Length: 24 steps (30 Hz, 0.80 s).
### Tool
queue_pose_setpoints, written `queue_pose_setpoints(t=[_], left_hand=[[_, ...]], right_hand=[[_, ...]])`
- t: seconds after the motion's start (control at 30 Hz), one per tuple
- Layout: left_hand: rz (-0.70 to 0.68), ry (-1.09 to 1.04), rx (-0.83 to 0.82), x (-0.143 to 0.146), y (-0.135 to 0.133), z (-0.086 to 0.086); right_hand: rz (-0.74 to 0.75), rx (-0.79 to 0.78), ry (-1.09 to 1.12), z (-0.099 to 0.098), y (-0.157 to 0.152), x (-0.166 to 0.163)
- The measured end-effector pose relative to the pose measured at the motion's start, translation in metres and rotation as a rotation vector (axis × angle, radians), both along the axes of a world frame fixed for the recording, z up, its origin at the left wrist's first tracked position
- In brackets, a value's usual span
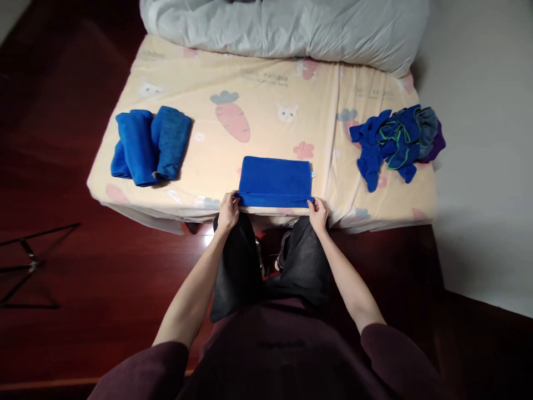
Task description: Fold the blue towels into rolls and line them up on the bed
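While between rolls (140,147) and heap (400,138), cloth (275,176)

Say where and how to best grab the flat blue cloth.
Probably pinch the flat blue cloth at both ends of its folded near strip, coming from the near side: it lies spread, and the left hand and right hand hold those ends.
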State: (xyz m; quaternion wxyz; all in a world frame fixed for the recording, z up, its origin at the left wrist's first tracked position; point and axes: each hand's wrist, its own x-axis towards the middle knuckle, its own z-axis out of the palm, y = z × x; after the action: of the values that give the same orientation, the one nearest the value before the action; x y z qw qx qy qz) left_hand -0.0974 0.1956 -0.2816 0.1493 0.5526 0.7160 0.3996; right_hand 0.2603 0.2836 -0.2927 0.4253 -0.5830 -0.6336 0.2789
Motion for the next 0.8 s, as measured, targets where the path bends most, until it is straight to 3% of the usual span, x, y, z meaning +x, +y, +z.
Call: queue_pose_setpoints(t=[0.3, 0.8], left_hand=[[0.055, -0.016, -0.027, -0.002, 0.009, -0.006], [0.026, 0.011, 0.104, 0.003, 0.001, -0.003]], right_hand=[[-0.003, -0.028, -0.001, -0.003, 0.011, -0.005], [-0.033, 0.012, 0.033, 0.002, 0.003, -0.009]])
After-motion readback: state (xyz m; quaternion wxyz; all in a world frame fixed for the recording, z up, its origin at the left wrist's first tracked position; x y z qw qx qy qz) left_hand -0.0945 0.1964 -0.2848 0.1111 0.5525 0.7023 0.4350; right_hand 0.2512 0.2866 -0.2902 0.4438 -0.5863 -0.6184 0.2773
